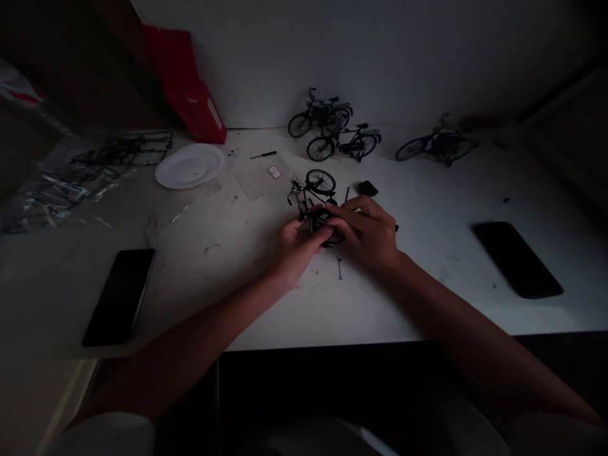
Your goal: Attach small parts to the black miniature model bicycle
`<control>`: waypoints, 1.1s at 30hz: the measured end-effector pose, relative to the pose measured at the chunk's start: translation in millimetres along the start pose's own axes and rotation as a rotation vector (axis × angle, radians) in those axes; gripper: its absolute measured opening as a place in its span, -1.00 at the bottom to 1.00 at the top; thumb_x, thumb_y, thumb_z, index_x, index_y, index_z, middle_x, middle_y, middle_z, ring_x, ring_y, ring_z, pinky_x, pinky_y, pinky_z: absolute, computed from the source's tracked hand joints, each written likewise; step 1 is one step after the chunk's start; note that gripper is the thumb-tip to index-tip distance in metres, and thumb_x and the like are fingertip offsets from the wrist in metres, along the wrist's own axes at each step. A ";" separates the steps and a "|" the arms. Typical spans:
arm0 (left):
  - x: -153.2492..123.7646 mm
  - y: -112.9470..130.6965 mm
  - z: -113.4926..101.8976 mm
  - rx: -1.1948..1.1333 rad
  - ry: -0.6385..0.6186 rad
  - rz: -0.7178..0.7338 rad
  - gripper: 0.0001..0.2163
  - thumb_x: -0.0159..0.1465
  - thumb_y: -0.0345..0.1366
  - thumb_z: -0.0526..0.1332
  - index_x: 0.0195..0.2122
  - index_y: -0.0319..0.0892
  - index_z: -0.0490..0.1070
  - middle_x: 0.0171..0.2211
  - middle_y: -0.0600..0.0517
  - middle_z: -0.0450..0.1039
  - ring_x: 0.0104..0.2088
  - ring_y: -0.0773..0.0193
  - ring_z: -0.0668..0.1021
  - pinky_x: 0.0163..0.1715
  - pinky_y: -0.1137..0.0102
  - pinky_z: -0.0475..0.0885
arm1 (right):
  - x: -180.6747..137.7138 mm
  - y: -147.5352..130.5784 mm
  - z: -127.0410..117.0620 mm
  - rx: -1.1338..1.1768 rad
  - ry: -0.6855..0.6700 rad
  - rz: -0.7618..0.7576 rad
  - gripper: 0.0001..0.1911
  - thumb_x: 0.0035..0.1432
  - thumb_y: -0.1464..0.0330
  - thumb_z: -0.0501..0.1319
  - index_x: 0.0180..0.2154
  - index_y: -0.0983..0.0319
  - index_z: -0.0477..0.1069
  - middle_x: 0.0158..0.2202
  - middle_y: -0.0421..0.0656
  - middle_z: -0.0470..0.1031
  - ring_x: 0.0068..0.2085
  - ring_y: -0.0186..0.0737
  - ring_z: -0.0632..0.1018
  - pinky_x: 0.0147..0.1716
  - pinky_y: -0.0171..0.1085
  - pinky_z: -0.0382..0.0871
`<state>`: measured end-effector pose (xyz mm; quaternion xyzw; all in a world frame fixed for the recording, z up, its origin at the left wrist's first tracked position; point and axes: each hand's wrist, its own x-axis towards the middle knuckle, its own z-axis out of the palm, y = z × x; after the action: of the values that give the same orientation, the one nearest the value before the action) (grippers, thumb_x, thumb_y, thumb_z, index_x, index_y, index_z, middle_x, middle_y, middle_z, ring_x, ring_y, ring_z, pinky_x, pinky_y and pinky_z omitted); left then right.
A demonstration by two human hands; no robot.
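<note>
A small black model bicycle (pixel 315 193), partly built, lies on the white table (pixel 228 297) at the centre. My left hand (pixel 295 246) grips its lower end from the left, fingers curled round the frame. My right hand (pixel 368 231) closes over the same end from the right, covering the rear wheel. The front wheel (pixel 321 181) sticks out beyond my fingers. A small metal pin (pixel 340 268) lies on the table just below my hands.
Three finished model bicycles (pixel 342 143) stand at the back by the wall. A white plate (pixel 189 165), a screwdriver (pixel 263 154), plastic part frames (pixel 124 151), and a red bag (pixel 189 82) are at the back left. Dark phones lie left (pixel 120 296) and right (pixel 517 258).
</note>
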<state>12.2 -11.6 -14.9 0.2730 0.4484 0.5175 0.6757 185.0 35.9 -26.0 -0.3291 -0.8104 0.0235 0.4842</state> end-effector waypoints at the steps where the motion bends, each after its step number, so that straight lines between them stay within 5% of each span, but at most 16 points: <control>1: 0.4 -0.4 -0.5 -0.005 -0.004 -0.003 -0.43 0.13 -0.24 0.59 0.19 -0.10 0.58 -0.11 -0.05 0.73 -0.10 0.13 0.74 -0.05 0.28 0.60 | -0.1 -1.5 1.3 0.037 0.028 0.035 -0.75 0.46 0.20 0.32 0.06 0.06 0.70 -0.26 -0.12 0.65 -0.30 -0.20 0.63 -0.37 -0.21 0.53; 6: 2.4 -3.8 -3.4 -0.037 -0.024 0.005 -0.38 0.15 -0.24 0.59 0.25 -0.06 0.55 -0.08 -0.04 0.73 -0.11 0.18 0.73 -0.01 0.29 0.57 | 2.9 -11.7 2.1 0.159 0.127 0.150 -0.82 0.32 0.31 0.47 -0.04 0.01 0.75 -0.28 -0.20 0.75 -0.35 -0.23 0.69 -0.41 -0.25 0.58; 18: 8.2 -9.9 -8.8 0.033 0.006 0.038 -0.41 0.20 -0.22 0.56 0.26 -0.05 0.53 0.04 -0.08 0.71 -0.05 0.16 0.74 -0.07 0.33 0.61 | 9.1 -8.4 -20.7 0.083 -0.123 0.255 -0.88 0.39 0.26 0.39 -0.14 0.11 0.73 -0.26 -0.19 0.77 -0.33 -0.23 0.72 -0.36 -0.27 0.63; 26: 7.2 -6.1 -3.9 0.063 0.027 0.198 -0.36 0.19 -0.26 0.54 0.31 -0.15 0.50 0.02 -0.09 0.73 -0.04 0.12 0.75 0.08 0.21 0.65 | 11.4 -2.1 -32.7 -0.048 -0.297 0.019 -0.80 0.52 0.23 0.24 -0.14 0.18 0.57 -0.26 -0.10 0.68 -0.37 -0.25 0.61 -0.37 -0.25 0.51; 33: 6.4 -10.4 -2.4 0.101 0.016 0.245 -0.38 0.20 -0.26 0.54 0.30 -0.20 0.51 -0.02 -0.12 0.74 -0.06 0.14 0.75 0.14 0.21 0.63 | 11.5 -2.7 -31.8 -0.182 -0.299 -0.064 -0.65 0.56 0.18 0.18 -0.29 0.20 0.48 -0.45 -0.18 0.51 -0.47 -0.31 0.44 -0.46 -0.26 0.24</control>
<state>15.3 -9.0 -26.7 0.3553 0.4426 0.5749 0.5894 205.4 31.3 0.7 -0.3385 -0.8821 -0.0167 0.3270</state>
